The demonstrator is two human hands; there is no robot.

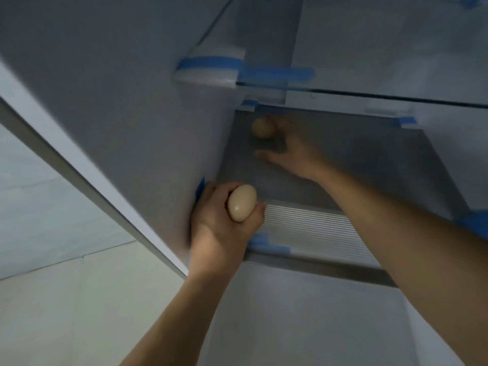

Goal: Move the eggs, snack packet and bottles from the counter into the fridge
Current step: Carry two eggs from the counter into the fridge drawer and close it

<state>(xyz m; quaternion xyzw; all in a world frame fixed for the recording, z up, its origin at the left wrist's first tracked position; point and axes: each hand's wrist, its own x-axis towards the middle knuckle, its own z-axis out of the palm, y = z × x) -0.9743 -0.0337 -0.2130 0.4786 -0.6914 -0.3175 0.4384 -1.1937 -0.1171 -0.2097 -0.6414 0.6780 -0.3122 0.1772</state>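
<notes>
Though dim, eggs point(242, 202) point(262, 128) seemingly at both hands point(224, 228) point(290, 151)

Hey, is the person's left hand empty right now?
No, the left hand grips a beige egg at the front edge of the fridge shelf.

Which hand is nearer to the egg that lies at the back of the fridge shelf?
Right. The right hand reaches deep over the shelf, its fingers just beside that egg. The left hand is at the shelf's front edge, gripping a second egg.
</notes>
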